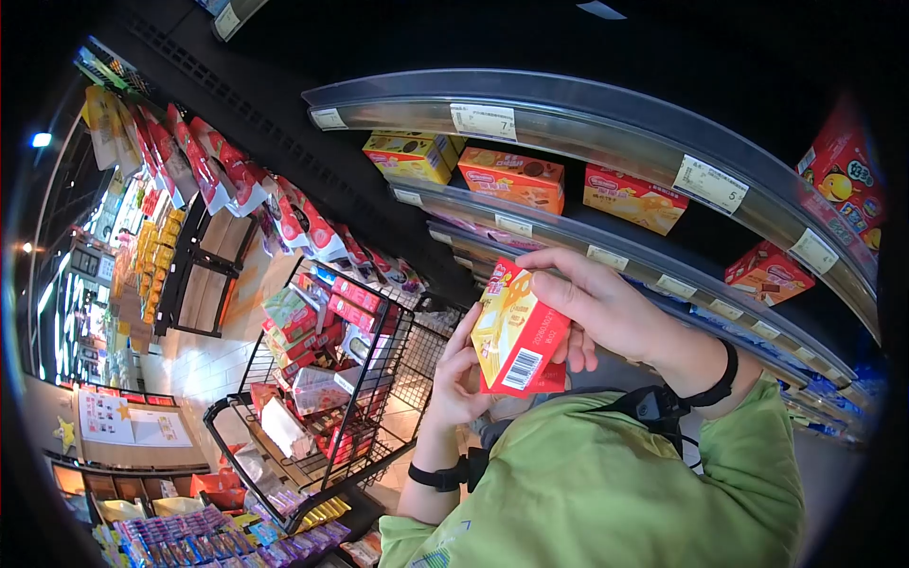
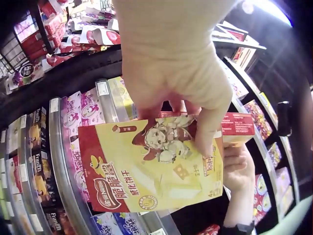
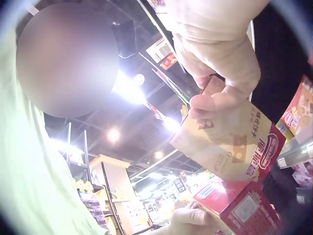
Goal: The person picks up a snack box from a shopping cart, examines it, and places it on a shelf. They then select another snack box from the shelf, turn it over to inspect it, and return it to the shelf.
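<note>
Both hands are in front of the green shirt with two red-and-yellow wafer biscuit boxes close together. My left hand [image 1: 454, 379] grips one wafer box [image 2: 156, 169], its thumb across the yellow front with a cartoon figure. My right hand [image 1: 611, 303] holds another wafer box [image 3: 225, 142], thumb and fingers at one end. In the head view, a box [image 1: 507, 327] shows its yellow face, red side and barcode, and covers most of the red box under it. The right wrist view shows the left hand's red box [image 3: 239, 208] just below the right hand's box.
Shelves with price tags [image 1: 483, 121] curve ahead and right, holding an orange biscuit box [image 1: 511, 178] and a red-and-yellow box [image 1: 634, 197]. A black wire shopping cart [image 1: 412, 331] full of packages stands at the left. Bagged snacks [image 1: 232, 161] hang beyond it; purple packets [image 1: 189, 530] lie lower left.
</note>
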A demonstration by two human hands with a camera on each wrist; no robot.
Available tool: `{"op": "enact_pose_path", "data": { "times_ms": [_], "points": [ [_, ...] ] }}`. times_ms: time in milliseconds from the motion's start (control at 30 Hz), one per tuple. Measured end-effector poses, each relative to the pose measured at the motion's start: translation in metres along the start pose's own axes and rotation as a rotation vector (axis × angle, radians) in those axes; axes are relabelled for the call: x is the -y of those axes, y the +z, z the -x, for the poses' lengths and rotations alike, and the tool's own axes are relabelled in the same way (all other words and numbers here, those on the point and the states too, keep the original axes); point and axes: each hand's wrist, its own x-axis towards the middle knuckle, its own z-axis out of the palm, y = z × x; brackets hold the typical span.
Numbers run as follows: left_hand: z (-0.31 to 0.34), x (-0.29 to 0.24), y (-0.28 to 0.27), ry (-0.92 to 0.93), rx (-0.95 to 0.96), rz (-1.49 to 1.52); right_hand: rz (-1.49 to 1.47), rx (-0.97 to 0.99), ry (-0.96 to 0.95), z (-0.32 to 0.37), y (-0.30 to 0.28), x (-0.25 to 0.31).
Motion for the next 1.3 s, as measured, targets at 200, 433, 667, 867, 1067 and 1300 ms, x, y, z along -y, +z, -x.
{"op": "enact_pose_path", "data": {
  "times_ms": [200, 433, 667, 867, 1067, 1300],
  "points": [
    [0.005, 0.003, 0.003, -0.296, -0.025, 0.313, -0.041, 0.021, 0.015, 0.001, 0.0, -0.002],
    [-0.01, -0.002, 0.004, -0.098, 0.028, 0.097, 0.007, 0.013, 0.016, 0.005, -0.007, 0.0],
    [-0.015, -0.009, 0.007, 0.058, 0.008, -0.421, 0.328, -0.009, -0.318, 0.01, -0.046, -0.034],
    [-0.023, -0.012, 0.008, 0.016, -0.046, -0.29, 0.8, -0.471, -0.404, 0.04, -0.087, -0.036],
    [-0.026, -0.003, 0.009, 0.022, -0.016, -0.308, 0.94, -0.584, -0.388, 0.034, -0.127, -0.058],
    [-0.027, 0.004, 0.004, 0.044, 0.032, -0.252, 1.048, -0.732, -0.236, 0.02, -0.128, -0.067]
  ]
}}
